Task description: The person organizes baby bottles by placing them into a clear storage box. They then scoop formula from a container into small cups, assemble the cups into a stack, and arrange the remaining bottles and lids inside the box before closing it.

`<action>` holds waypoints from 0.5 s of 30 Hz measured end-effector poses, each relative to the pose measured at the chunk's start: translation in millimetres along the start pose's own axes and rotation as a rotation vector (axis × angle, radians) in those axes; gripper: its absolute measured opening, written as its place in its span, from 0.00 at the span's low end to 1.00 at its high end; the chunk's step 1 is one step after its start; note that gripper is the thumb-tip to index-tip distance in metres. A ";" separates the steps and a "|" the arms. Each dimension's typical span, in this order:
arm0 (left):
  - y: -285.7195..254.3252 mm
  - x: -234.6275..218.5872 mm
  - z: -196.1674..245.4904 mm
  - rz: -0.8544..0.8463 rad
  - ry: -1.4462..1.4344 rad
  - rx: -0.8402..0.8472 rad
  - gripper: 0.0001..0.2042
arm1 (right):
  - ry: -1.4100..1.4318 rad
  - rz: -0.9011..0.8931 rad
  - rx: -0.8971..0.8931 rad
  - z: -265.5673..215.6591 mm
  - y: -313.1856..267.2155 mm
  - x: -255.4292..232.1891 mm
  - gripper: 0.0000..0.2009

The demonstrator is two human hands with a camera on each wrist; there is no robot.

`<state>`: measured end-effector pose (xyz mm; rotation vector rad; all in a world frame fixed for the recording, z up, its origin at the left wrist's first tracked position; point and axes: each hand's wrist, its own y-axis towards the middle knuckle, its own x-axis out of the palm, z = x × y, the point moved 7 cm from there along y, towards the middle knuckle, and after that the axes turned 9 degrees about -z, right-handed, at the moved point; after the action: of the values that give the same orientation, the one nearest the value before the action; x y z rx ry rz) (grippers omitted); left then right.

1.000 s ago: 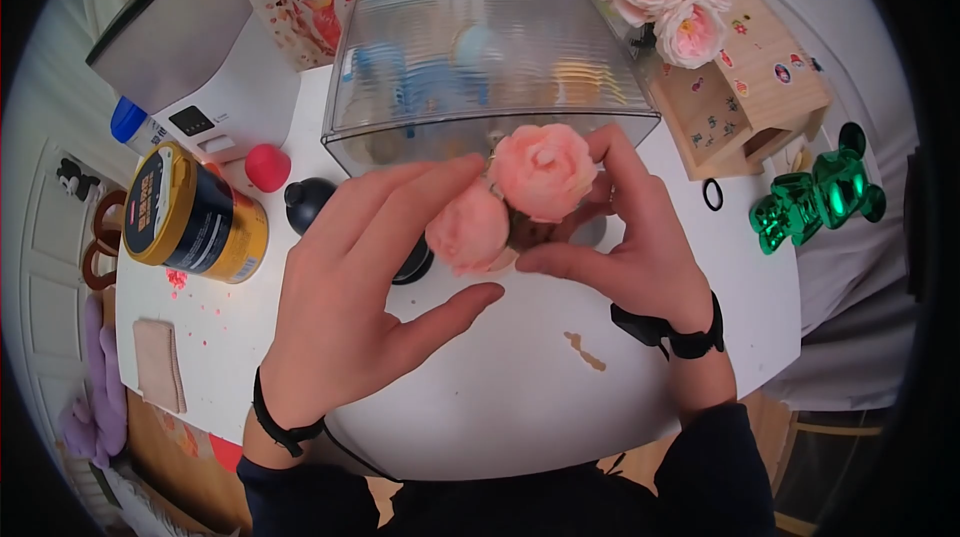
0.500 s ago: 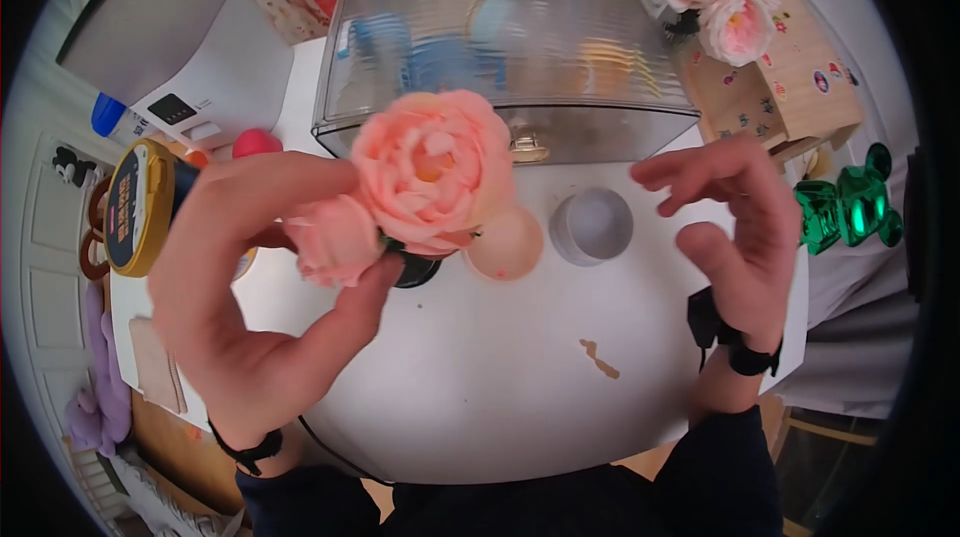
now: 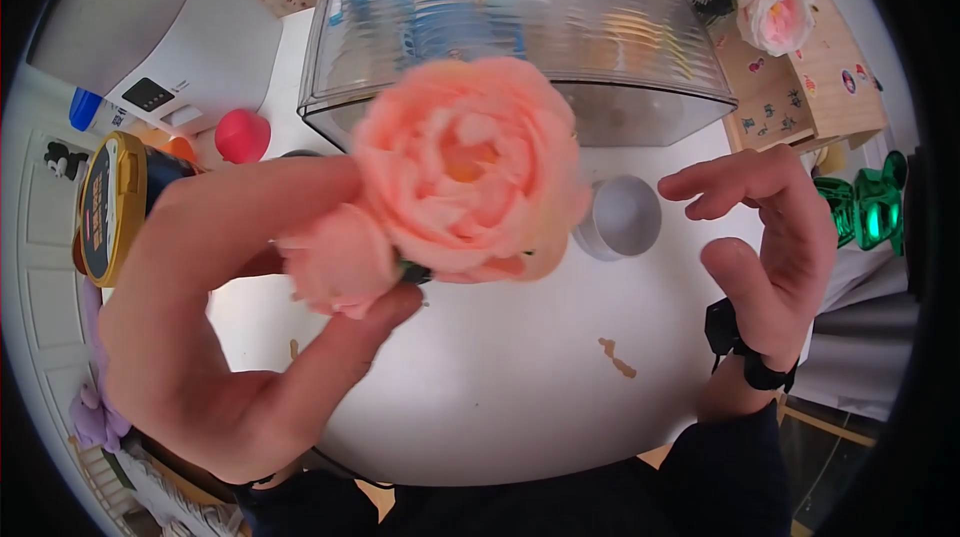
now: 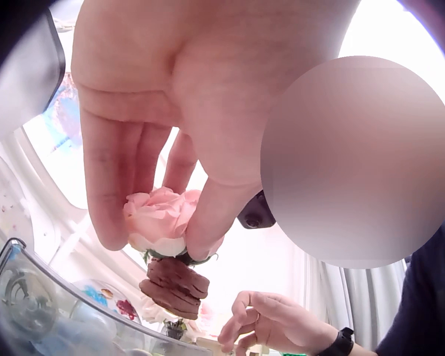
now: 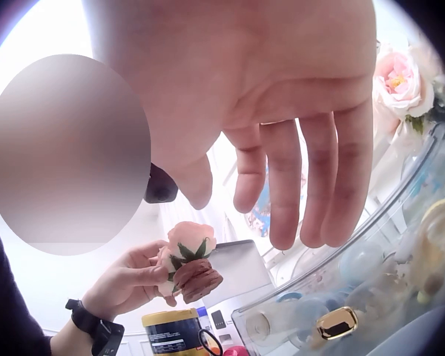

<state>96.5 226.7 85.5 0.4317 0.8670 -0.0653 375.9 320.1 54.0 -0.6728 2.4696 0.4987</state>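
Note:
My left hand (image 3: 175,347) pinches a pair of pink artificial roses between thumb and fingers, held up over the white table. The larger rose (image 3: 465,172) faces the head camera, and the smaller one (image 3: 340,262) sits beside the thumb. In the left wrist view, green sepals and a rough brown lump (image 4: 174,289) show beneath the blooms. My right hand (image 3: 775,247) hovers to the right with loosely bent fingers and nothing in it. Closest to it is a round grey cup (image 3: 625,217). A peach cup (image 3: 548,259) is mostly hidden behind the larger rose.
A clear ribbed storage box (image 3: 520,107) stands at the back. To the left are a yellow-lidded tub (image 3: 120,207), a white appliance (image 3: 200,67) and a red rounded object (image 3: 243,136). A wooden house (image 3: 840,87) and shiny green bear figure (image 3: 880,207) stand right.
My right hand has let go of the roses and moved away to the right. My left hand has carried them left and up closer to the head camera, turning the large bloom towards it.

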 end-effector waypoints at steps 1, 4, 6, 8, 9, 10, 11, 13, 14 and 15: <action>3.2 4.0 2.9 -0.018 -0.002 0.026 0.27 | 0.003 -0.012 -0.007 -1.1 0.0 1.9 0.22; 13.5 25.4 7.2 -0.042 -0.073 0.097 0.26 | 0.003 -0.079 -0.069 -8.3 2.8 8.3 0.19; 15.9 41.4 8.5 -0.046 -0.163 0.050 0.25 | 0.033 -0.098 -0.099 -10.1 4.6 20.3 0.19; 18.3 52.8 6.2 -0.061 -0.249 0.030 0.25 | 0.011 -0.138 -0.134 -12.4 7.8 27.7 0.21; 19.3 55.8 5.5 -0.062 -0.259 0.021 0.25 | 0.029 -0.160 -0.134 -10.0 7.3 29.4 0.22; 19.4 57.6 5.0 -0.065 -0.271 0.011 0.25 | 0.046 -0.181 -0.134 -7.5 6.8 31.2 0.23; 18.4 59.2 2.9 -0.079 -0.323 -0.014 0.26 | 0.064 -0.203 -0.134 -5.0 6.3 33.0 0.24; 16.5 60.3 -0.4 -0.105 -0.425 -0.061 0.28 | 0.111 -0.230 -0.152 -3.2 5.8 34.1 0.23; 16.4 60.2 0.1 -0.107 -0.464 -0.078 0.28 | 0.133 -0.247 -0.158 -4.7 5.1 34.6 0.23; 16.3 60.6 0.8 -0.109 -0.503 -0.096 0.29 | 0.152 -0.272 -0.156 -8.4 4.7 36.5 0.23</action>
<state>140.3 248.3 46.1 0.2598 0.3952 -0.2221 343.1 306.9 40.8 -1.1289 2.4413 0.5545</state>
